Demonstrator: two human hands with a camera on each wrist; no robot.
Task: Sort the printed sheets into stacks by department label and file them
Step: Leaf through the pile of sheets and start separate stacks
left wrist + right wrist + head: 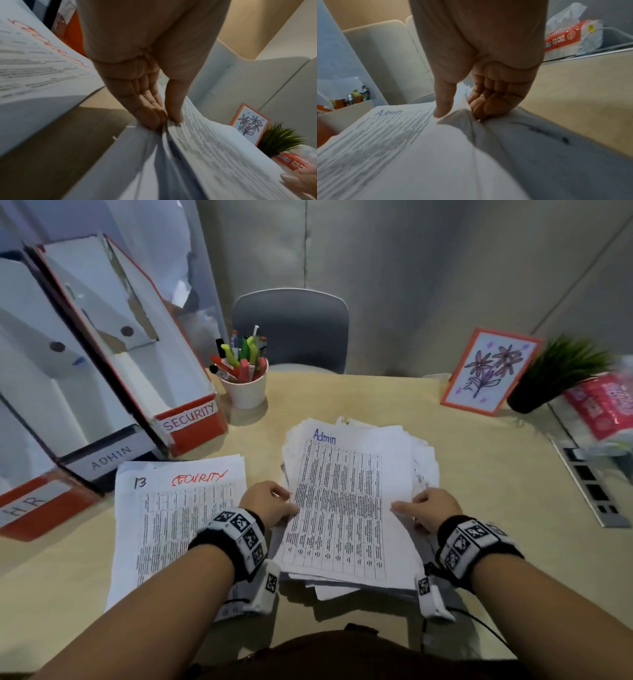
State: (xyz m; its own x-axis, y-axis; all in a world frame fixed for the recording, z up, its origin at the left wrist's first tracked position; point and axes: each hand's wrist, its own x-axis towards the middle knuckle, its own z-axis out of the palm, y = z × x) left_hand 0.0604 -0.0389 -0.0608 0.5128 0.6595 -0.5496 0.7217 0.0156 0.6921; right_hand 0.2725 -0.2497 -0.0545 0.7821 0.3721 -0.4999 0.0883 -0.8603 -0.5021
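Observation:
A thick, uneven pile of printed sheets (346,508) lies mid-desk, its top sheet headed "Admin" (388,113). My left hand (270,503) pinches the pile's left edge, thumb on top, fingers (150,119) underneath. My right hand (423,508) pinches the right edge the same way, thumb (443,106) on the top sheet. A flatter stack headed "SECURITY" (178,518) lies to the left, partly under my left forearm. Three file boxes stand at the left: SECURITY (191,419), ADMIN (109,457), HR (30,505).
A white cup of pens (245,378) stands behind the pile. At the back right are a framed flower drawing (489,371), a potted plant (555,374) and a paper towel pack (606,409). A grey chair (291,330) sits beyond the desk edge.

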